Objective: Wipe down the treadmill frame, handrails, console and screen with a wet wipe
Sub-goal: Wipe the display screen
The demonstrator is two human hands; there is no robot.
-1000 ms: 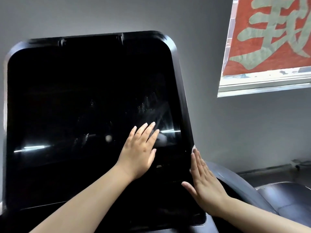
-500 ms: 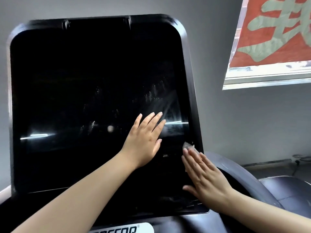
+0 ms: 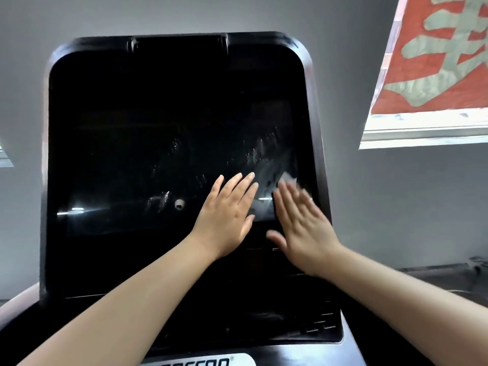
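The treadmill's big black screen (image 3: 148, 133) fills the middle of the view, with wet streaks and droplets across its lower right part. My left hand (image 3: 227, 215) lies flat on the glass with straight fingers, right of centre. Beside it, my right hand (image 3: 301, 220) presses flat with straight fingers near the screen's right edge, blurred by motion. A white wet wipe (image 3: 287, 177) peeks out from under its fingertips. Below the screen lies the black console (image 3: 264, 320) with a row of small buttons (image 3: 320, 323) at its right.
A grey wall stands behind the screen. A window (image 3: 422, 128) with a red banner bearing pale characters sits at the upper right. A white brand label (image 3: 200, 361) shows at the bottom edge. A grey handrail curve (image 3: 15, 302) shows at the lower left.
My right hand has slid with the wipe from the screen's right rim up and leftward onto the glass, close beside my left hand. The left hand has stayed flat in place.
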